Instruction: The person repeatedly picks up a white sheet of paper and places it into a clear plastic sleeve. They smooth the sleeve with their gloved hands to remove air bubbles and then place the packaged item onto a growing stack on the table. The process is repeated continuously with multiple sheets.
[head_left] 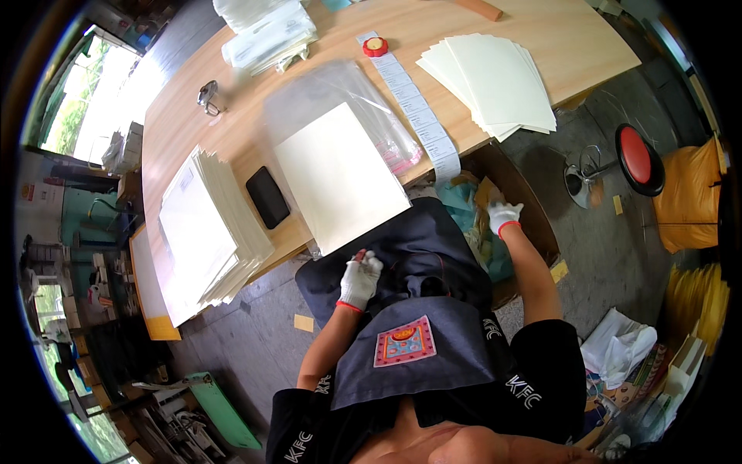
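Both of my hands wear white knit gloves with red cuffs. My left hand (361, 281) is held over my lap by the table's front edge, its fingers curled in. A small reddish bit shows at its fingertips, too small to make out. My right hand (505, 216) reaches over an open cardboard box (535, 203) beside my lap, fingers partly apart. Crumpled blue-green and tan scraps (462, 203) lie in that box. A cream sheet (344, 179) rests on clear plastic bags (317, 91) at the table edge in front of me.
On the wooden table (185, 104) are a stack of filled sleeves (202, 232), a black phone (267, 198), a label strip (413, 100), a red round object (376, 47), fanned cream sheets (495, 81) and a metal object (207, 98). A red-topped stool (636, 160) stands at right.
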The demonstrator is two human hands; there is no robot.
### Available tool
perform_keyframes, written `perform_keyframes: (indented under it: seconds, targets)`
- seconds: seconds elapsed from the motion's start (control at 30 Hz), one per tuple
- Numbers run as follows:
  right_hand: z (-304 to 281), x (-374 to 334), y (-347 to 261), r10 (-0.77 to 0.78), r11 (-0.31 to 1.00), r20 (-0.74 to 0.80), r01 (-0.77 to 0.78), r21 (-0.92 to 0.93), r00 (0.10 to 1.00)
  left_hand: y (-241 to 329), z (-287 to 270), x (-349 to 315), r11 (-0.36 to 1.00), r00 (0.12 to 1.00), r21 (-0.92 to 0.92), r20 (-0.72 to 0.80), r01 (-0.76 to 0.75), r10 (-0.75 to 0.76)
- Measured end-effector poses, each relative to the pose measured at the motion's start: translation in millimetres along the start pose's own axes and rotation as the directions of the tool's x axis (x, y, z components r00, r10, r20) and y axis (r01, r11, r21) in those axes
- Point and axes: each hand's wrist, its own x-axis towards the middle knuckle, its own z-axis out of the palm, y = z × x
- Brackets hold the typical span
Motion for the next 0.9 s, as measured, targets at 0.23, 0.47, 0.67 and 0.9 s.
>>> perform_keyframes:
  seconds: [0.23, 0.47, 0.67, 0.9]
  targets:
    - [-65.2, -12.0, -12.1, 0.007, 0.817, -0.551, 0.313, 0.484, 0.834, -26.2, 78.7, -16.1, 0.715, 0.968, 0.694, 0.227, -0.081, -0.110]
    - [-77.0, 6.7, -37.7, -0.125, 0.744, -0.781, 0.579, 0.334, 0.612, -67.9, 141.9, 4.6, 0.495, 0.925, 0.816, 0.374, -0.298, -0.060]
    - [-78.1, -38.0, -15.5, -0.378, 0.559, -0.742, 0.775, 0.293, 0.553, -84.2, 178.0, 36.0, 0.476, 0.962, 0.846, 0.274, -0.238, -0.005]
    - [3.2, -22.3, 64.6, -0.281, 0.699, -0.034, 0.229, 0.678, 0.959, -80.7, 188.8, 37.6, 0.608, 0.956, 0.772, 0.286, -0.185, -0.072]
